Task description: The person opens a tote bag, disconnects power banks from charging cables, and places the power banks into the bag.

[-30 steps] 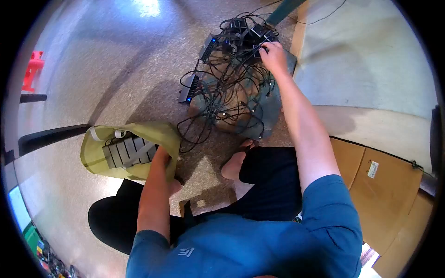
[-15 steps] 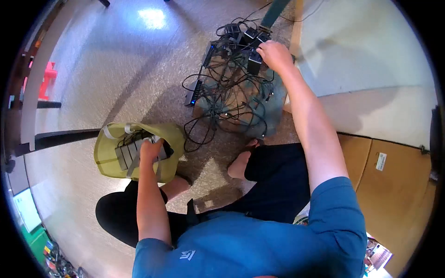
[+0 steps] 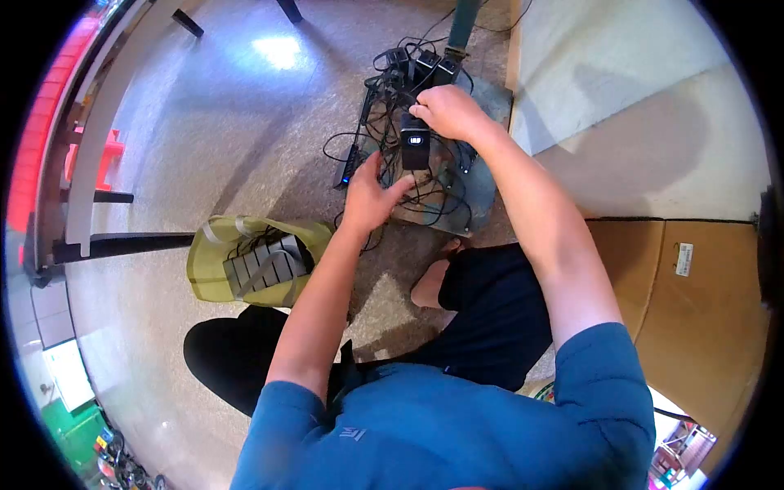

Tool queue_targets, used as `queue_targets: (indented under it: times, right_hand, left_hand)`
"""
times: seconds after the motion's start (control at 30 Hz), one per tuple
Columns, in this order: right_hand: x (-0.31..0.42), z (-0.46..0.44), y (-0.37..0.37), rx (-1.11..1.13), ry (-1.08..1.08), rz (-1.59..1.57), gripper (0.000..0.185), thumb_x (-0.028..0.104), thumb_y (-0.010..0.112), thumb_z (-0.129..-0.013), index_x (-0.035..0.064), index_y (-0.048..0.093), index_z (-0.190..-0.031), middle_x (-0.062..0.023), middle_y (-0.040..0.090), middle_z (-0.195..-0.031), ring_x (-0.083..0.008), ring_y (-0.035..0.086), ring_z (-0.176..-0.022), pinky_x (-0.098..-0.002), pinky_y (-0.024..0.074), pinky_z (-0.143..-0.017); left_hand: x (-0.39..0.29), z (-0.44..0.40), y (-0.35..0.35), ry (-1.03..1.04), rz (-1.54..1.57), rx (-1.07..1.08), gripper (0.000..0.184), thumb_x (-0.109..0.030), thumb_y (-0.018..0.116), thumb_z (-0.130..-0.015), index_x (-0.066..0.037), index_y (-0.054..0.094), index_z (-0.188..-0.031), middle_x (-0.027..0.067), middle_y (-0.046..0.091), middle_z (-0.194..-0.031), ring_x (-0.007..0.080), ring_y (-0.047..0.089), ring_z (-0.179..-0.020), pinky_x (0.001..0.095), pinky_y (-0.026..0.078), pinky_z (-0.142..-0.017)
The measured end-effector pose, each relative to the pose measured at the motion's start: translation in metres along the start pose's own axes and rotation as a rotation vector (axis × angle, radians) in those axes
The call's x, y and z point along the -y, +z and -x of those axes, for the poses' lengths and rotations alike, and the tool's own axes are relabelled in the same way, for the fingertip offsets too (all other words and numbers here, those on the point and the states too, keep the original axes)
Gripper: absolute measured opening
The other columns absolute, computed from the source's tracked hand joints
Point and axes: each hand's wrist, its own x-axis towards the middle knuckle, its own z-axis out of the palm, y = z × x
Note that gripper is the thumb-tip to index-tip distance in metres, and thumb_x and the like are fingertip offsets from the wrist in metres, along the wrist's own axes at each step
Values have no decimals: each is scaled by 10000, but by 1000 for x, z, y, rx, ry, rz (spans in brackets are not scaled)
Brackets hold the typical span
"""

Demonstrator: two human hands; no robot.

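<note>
My right hand [image 3: 447, 112] is closed at the top end of a black power bank [image 3: 415, 151] with a small lit number display. Its fingertips are partly hidden behind the hand. Just below and to the left, my left hand [image 3: 374, 198] is open, thumb and fingers spread, with nothing in it. Tangled black cables [image 3: 441, 196] lie under and around both hands on a worn board [image 3: 488, 192]. Further black blocks [image 3: 445, 72] stand at the board's far end. At lower left, an olive-green bag [image 3: 206, 269] holds a row of several flat dark blocks [image 3: 265, 265] and some cables.
Two dark strips with small blue lights, one a hub [image 3: 348, 166], lie along the board's left side. A green post [image 3: 463, 28] rises at the far end. Cardboard [image 3: 710, 302] leans at right beside a pale wall. A table leg [image 3: 139, 245] reaches towards the bag.
My left hand has left the bag and moved up and right to the cables. My right hand has drawn a black power bank nearer, down and left, from the far blocks.
</note>
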Motion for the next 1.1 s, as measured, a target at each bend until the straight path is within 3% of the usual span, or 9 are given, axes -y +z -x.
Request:
queue_targets:
  times: [0.17,0.33,0.53,0.63,0.67,0.73,0.83,0.97,1.1]
  right_hand:
    - [18,15,9,13,-53,-140,366,346,561,-941,9,685,-871,-220,682,-927,-417,640,-937,-510,496,-819]
    - [23,19,32,-34,-4,-351,379,351,561,-934,10,681,-821,-214,662,-850,-415,628,-856,-503,476,-751]
    - [28,16,63,-76,17,-444,321,294,546,-950,14,686,-878,-194,683,-866,-342,661,-863,-434,495,-750]
    - [23,16,92,-257,-75,-453,345,309,525,-944,12,677,-859,-234,668,-896,-434,629,-908,-508,481,-780]
    - [1,-1,108,-402,67,-416,330,305,519,-946,11,666,-919,-238,665,-878,-425,638,-872,-511,474,-768]
    - [-6,-7,67,-341,743,-1110,381,375,524,-957,19,656,-928,-143,628,-735,-282,605,-648,-426,457,-607]
    - [-50,-2,59,-157,750,-994,325,325,569,-949,21,626,-848,-63,582,-680,-160,551,-556,-319,404,-466]
    - [-59,10,82,32,736,-799,263,353,598,-956,89,608,-965,15,555,-707,-104,542,-605,-270,443,-538]
    - [-59,16,109,134,760,-639,387,373,673,-883,47,614,-1082,-78,648,-888,-207,641,-841,-362,524,-724]
  left_hand:
    - [29,-31,27,-112,331,147,980,-391,861,-735,77,362,-1437,233,581,-1298,300,553,-1239,377,451,-1021]
    - [4,-19,2,-350,548,267,571,-299,810,-785,23,581,-1196,101,680,-1036,183,653,-865,325,533,-808]
    - [0,15,1,-475,779,184,472,-319,713,-836,28,605,-1139,86,665,-944,169,633,-805,314,519,-725]
    - [-14,27,-19,-520,564,302,550,-413,718,-789,54,632,-1067,104,670,-925,185,630,-773,329,508,-684]
    - [-14,33,-27,-472,390,382,559,-438,716,-781,51,642,-1041,110,667,-912,187,623,-757,337,500,-670]
    - [-3,58,-34,-398,223,539,607,-499,721,-734,59,663,-964,128,660,-868,195,606,-768,352,482,-676]
    - [22,110,-45,-489,385,703,540,-424,715,-765,-14,646,-1110,86,671,-950,167,611,-827,312,485,-731]
    - [10,154,-111,-914,1006,545,583,-264,692,-788,-40,514,-1296,127,663,-1011,243,683,-860,359,553,-765]
    - [7,160,-180,-872,1154,228,657,-230,783,-753,-33,473,-1298,135,658,-975,247,687,-833,383,578,-716]
